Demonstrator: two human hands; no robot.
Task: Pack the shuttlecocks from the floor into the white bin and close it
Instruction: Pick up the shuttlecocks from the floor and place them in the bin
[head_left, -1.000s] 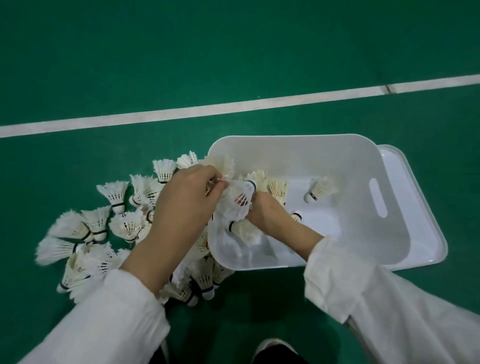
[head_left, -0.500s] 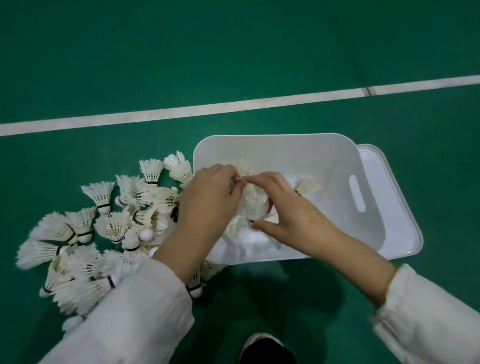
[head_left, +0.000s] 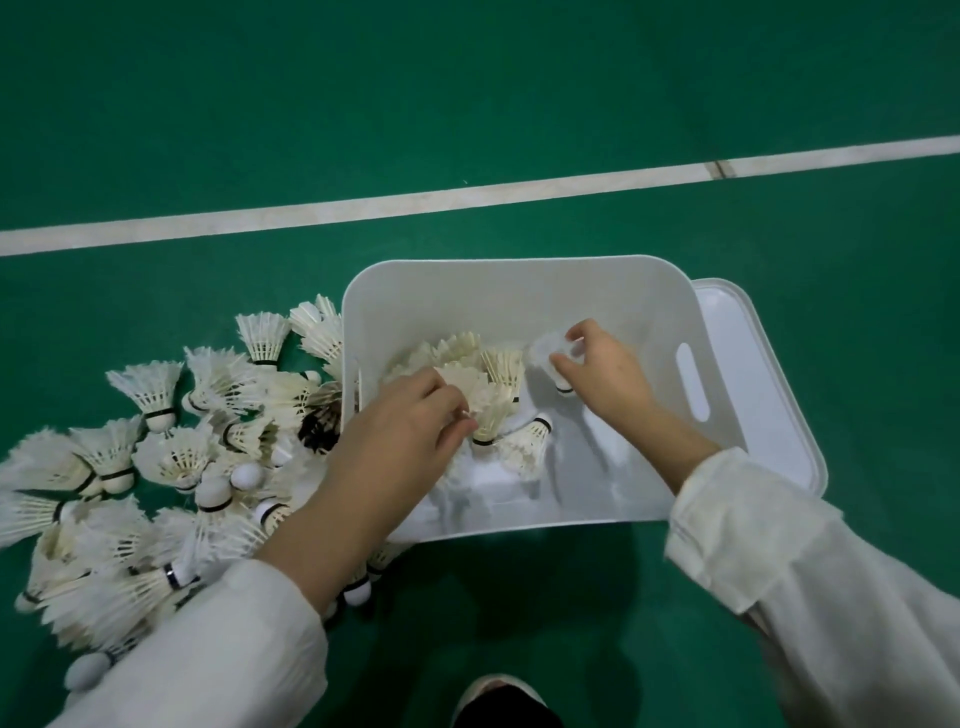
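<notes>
The white bin (head_left: 519, 283) stands open on the green floor, and several shuttlecocks (head_left: 483, 374) lie clustered at its left inside. My left hand (head_left: 405, 421) reaches over the bin's left wall and pinches the feathers of one shuttlecock (head_left: 491, 410) in that cluster. My right hand (head_left: 602, 364) is inside the bin further right, its fingers curled round another shuttlecock (head_left: 553, 353), cork down. A large heap of white shuttlecocks (head_left: 171, 457) lies on the floor left of the bin.
The bin's white lid (head_left: 763, 395) lies flat under and to the right of the bin. A white court line (head_left: 467, 197) crosses the floor behind it. My shoe tip (head_left: 504, 701) shows at the bottom edge.
My hands have parted: the right one has carried a shuttlecock to the right inside the bin, and the left stays at the cluster by the left wall.
</notes>
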